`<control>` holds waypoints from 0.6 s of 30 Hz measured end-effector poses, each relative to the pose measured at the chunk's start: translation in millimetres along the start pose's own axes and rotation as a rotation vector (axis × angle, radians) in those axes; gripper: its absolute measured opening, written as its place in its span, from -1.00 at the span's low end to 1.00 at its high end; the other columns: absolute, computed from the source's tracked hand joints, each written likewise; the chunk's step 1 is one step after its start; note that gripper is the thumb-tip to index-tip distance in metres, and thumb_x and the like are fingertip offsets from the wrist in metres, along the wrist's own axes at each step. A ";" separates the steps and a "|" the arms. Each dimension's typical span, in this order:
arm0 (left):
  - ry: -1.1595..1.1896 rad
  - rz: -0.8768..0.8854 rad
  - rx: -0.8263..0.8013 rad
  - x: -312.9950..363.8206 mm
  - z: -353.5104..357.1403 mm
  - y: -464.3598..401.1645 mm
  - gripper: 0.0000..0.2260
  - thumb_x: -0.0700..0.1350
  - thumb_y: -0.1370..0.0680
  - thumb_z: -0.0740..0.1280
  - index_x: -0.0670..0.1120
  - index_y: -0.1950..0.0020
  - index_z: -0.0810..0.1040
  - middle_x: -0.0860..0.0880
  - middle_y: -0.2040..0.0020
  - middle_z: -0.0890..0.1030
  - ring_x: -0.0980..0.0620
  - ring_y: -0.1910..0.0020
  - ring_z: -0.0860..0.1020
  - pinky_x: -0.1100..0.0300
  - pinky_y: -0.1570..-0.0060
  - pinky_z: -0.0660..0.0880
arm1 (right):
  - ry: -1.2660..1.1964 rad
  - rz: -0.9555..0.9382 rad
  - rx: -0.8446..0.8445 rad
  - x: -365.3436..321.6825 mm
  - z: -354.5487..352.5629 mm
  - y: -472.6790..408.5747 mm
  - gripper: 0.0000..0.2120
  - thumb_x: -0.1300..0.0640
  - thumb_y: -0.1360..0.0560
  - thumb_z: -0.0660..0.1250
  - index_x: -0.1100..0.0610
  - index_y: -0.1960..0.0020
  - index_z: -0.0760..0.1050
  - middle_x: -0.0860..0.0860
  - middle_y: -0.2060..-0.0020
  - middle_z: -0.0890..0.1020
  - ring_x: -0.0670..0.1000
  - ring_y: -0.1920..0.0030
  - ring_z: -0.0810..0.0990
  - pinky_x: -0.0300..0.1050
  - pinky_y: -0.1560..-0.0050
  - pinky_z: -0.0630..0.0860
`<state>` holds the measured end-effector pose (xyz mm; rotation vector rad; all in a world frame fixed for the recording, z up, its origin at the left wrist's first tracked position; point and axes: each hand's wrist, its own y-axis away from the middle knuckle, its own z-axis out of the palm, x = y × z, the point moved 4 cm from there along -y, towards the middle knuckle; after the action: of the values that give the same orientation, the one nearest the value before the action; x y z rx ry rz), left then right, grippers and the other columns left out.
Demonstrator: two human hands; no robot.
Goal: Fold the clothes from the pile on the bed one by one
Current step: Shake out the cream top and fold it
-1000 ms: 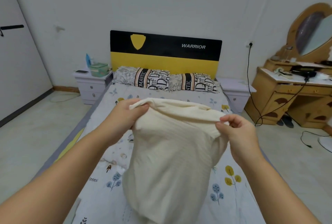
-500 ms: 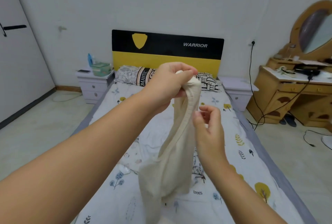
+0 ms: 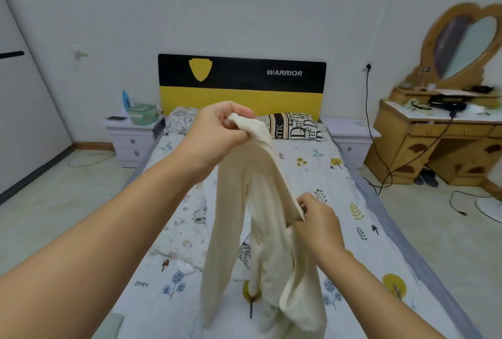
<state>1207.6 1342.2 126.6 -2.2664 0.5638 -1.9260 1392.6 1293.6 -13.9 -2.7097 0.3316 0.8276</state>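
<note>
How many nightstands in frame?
2. One nightstand stands left of the bed, with a green box and a phone on top. The other nightstand stands right of the bed, beside the wooden dresser.

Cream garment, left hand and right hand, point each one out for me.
Cream garment [image 3: 239,230]: head view, on the hanging cloth below the top grip.
Left hand [image 3: 217,132]: head view, on the back of the hand gripping the top end.
Right hand [image 3: 317,219]: head view, on the back of the hand pinching the edge.
</note>
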 end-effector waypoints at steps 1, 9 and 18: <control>0.009 0.005 0.041 -2.9 -6.4 -2.4 -0.74 -0.43 -0.44 0.34 -0.05 0.15 0.56 -0.11 0.21 0.65 0.02 0.19 0.58 0.10 0.03 0.52 | 0.058 0.014 -0.018 6.2 -2.1 -0.4 -0.69 0.35 -0.41 0.19 -0.01 0.33 0.22 -0.11 0.42 0.33 -0.01 0.37 0.32 -0.20 0.46 0.14; 0.052 -0.040 0.197 -33.9 -45.6 -16.0 -0.91 -0.30 -0.48 0.36 -0.14 0.16 0.58 -0.13 0.22 0.61 0.04 0.21 0.61 0.23 0.08 0.60 | 0.068 0.161 -0.256 40.1 -23.9 -9.3 -0.78 0.25 -0.45 0.23 0.01 0.32 0.42 -0.01 0.34 0.50 0.01 0.32 0.44 -0.19 0.41 0.29; 0.087 -0.155 0.481 -78.5 -94.5 -20.5 -0.86 -0.29 -0.49 0.26 -0.11 0.21 0.52 -0.13 0.24 0.56 0.05 0.29 0.57 0.32 0.25 0.59 | 0.124 0.038 -0.389 60.7 -31.8 3.4 -0.75 0.38 -0.38 0.18 0.03 0.26 0.37 -0.06 0.38 0.40 -0.08 0.39 0.31 -0.29 0.47 0.18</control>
<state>1110.4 1403.0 78.0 -1.9718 -0.0747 -1.9678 1456.8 1271.6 -24.1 -3.1343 0.2724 0.8074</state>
